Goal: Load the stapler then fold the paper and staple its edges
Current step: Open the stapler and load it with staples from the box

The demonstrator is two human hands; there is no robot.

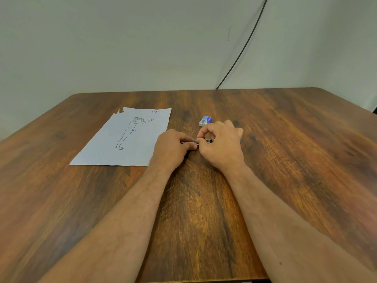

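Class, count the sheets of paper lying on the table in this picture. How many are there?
1. The single sheet of paper lies flat on the table, left of the left hand. Nothing suggests another sheet hidden beneath it.

Wooden table [285,160], pale wall [122,48], black cable [244,45] down the wall.

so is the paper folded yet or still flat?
Flat, unfolded. The paper lies spread on the table, whole drawing showing; both hands are off it, beside it.
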